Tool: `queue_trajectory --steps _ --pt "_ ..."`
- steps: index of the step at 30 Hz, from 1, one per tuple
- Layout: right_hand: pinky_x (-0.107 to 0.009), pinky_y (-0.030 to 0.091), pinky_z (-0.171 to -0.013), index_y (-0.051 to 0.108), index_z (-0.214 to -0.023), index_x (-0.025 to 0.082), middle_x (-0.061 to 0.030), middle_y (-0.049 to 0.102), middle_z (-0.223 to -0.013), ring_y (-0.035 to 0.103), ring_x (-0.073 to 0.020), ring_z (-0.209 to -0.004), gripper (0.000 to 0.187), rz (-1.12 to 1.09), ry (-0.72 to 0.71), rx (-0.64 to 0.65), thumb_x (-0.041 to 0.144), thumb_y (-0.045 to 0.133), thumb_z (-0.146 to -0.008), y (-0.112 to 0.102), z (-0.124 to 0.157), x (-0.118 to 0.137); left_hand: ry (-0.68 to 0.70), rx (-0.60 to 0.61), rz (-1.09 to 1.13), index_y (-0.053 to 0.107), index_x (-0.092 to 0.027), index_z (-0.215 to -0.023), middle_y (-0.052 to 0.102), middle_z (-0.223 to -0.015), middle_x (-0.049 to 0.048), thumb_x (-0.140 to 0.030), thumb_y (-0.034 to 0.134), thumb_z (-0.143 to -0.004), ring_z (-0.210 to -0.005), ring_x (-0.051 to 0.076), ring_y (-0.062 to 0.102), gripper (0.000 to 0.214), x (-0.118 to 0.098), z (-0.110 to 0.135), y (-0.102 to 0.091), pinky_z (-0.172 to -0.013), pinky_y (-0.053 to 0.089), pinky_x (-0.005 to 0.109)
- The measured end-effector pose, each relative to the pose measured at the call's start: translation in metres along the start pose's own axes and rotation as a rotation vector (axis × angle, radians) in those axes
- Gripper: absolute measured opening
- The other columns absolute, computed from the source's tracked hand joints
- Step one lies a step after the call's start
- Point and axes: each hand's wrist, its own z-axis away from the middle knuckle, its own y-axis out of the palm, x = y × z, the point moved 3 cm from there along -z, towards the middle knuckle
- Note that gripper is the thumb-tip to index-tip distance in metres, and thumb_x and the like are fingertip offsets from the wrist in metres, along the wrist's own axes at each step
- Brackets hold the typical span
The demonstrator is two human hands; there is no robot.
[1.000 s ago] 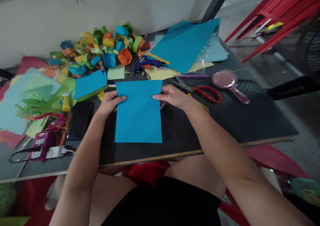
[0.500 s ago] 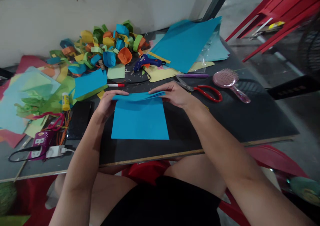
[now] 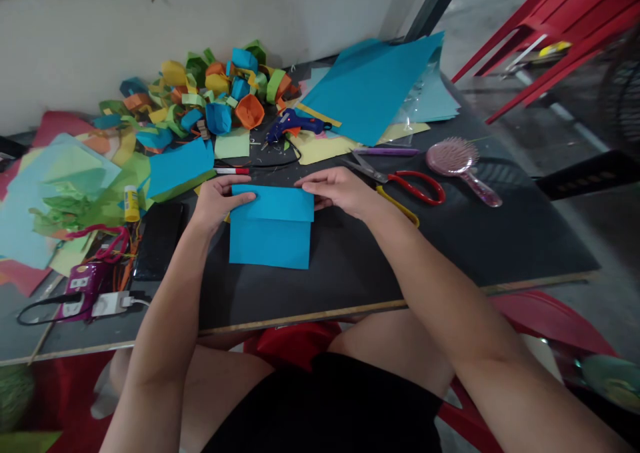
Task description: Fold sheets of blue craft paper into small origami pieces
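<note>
A sheet of blue paper lies in front of me on the dark table, its far part folded over into a flap with a straight crease along the top. My left hand grips the upper left corner, thumb on the flap and fingers behind it. At the upper right corner, my right hand pinches the paper between thumb and fingers. Just right of that hand lie red-handled scissors with their blades apart, and a yellow handle shows partly from beneath my wrist.
Folded paper pieces are heaped by the wall. Near them lie a blue glue gun, large blue sheets, a purple pen and a hairbrush. A glue stick, black phone-like slab and power strip sit left.
The blue paper's lifted far edge has come down toward me as a flat flap. The sheet's near edge has moved away from me, and my left thumb now rests on the flap.
</note>
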Motion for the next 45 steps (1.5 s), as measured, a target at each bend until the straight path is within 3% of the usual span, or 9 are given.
queue_trajectory --steps 6,11,15,17,20,23,29,36,45 --pt "-0.028 0.063 -0.068 0.076 -0.094 0.018 -0.0065 0.075 -0.085 0.070 -0.0156 -0.075 0.027 0.023 0.063 0.097 0.037 0.077 -0.075 0.004 0.000 -0.004 0.058 -0.015 -0.126 0.072 -0.016 -0.100 0.071 -0.085 0.0082 -0.050 0.081 -0.062 -0.075 0.021 0.066 0.052 0.003 -0.003 -0.002 -0.063 0.054 0.033" --pt "-0.029 0.063 -0.063 0.076 -0.086 0.016 -0.0063 0.072 -0.072 0.068 -0.0150 -0.064 0.026 0.052 0.031 -0.006 0.036 0.081 -0.070 0.009 -0.003 -0.008 0.437 -0.090 -0.611 0.054 -0.024 -0.133 0.059 -0.133 0.0124 -0.060 0.064 -0.079 -0.121 0.031 0.055 0.066 -0.025 0.013 0.009 -0.099 0.044 0.045" --pt "-0.027 0.062 -0.057 0.074 -0.080 0.015 -0.0061 0.069 -0.063 0.066 -0.0142 -0.055 0.026 0.053 0.040 -0.028 0.037 0.082 -0.069 0.015 -0.004 -0.009 0.684 0.206 -0.966 0.039 -0.025 -0.146 0.041 -0.151 0.0129 -0.062 0.067 -0.075 -0.140 0.037 0.035 0.085 -0.036 0.029 0.037 -0.113 0.024 0.049" --pt "-0.025 0.061 -0.055 0.073 -0.076 0.015 -0.0057 0.069 -0.062 0.066 -0.0136 -0.054 0.024 0.028 0.056 -0.020 0.037 0.082 -0.069 0.016 -0.004 -0.009 0.718 0.343 -1.030 0.032 -0.022 -0.149 0.040 -0.152 0.0137 -0.057 0.062 -0.082 -0.139 0.034 0.036 0.082 -0.029 0.029 0.045 -0.113 0.026 0.046" --pt "-0.024 0.060 -0.055 0.071 -0.074 0.015 -0.0057 0.068 -0.061 0.067 -0.0143 -0.057 0.021 0.014 0.122 -0.001 0.034 0.080 -0.071 0.017 -0.002 -0.009 0.681 0.403 -1.091 0.030 -0.016 -0.150 0.048 -0.145 0.0155 -0.040 0.057 -0.088 -0.134 0.031 0.044 0.072 -0.014 0.019 0.047 -0.108 0.032 0.042" --pt "-0.025 0.061 -0.055 0.071 -0.076 0.015 -0.0065 0.069 -0.063 0.068 -0.0154 -0.058 0.017 0.040 0.174 0.005 0.030 0.076 -0.075 0.017 -0.002 -0.008 0.656 0.361 -1.152 0.031 -0.014 -0.150 0.054 -0.137 0.0168 -0.026 0.055 -0.087 -0.129 0.031 0.048 0.068 -0.007 0.012 0.045 -0.105 0.034 0.043" --pt "-0.024 0.060 -0.052 0.071 -0.077 0.015 -0.0051 0.069 -0.065 0.066 -0.0140 -0.058 0.010 0.027 0.144 -0.043 0.025 0.071 -0.080 0.017 -0.003 -0.007 0.832 0.341 -1.191 0.038 -0.013 -0.146 0.055 -0.137 0.0187 -0.040 0.053 -0.090 -0.129 0.034 0.049 0.064 -0.012 0.020 0.052 -0.113 0.025 0.054" --pt "-0.024 0.059 -0.051 0.069 -0.077 0.014 -0.0036 0.068 -0.062 0.066 -0.0134 -0.055 0.009 0.023 0.130 -0.044 0.022 0.070 -0.080 0.013 -0.008 -0.014 1.025 0.317 -1.152 0.048 -0.006 -0.137 0.053 -0.139 0.0214 -0.037 0.051 -0.093 -0.127 0.032 0.054 0.054 -0.008 0.024 0.054 -0.103 0.047 0.047" --pt "-0.021 0.057 -0.050 0.069 -0.080 0.013 -0.0036 0.067 -0.056 0.068 -0.0138 -0.053 0.012 0.040 0.130 -0.068 0.019 0.062 -0.087 0.016 -0.004 -0.005 1.242 0.077 -1.011 0.066 -0.015 -0.108 0.075 -0.106 0.0067 -0.017 0.045 -0.096 -0.099 0.017 0.071 0.024 -0.006 0.027 0.047 -0.085 0.058 0.032"
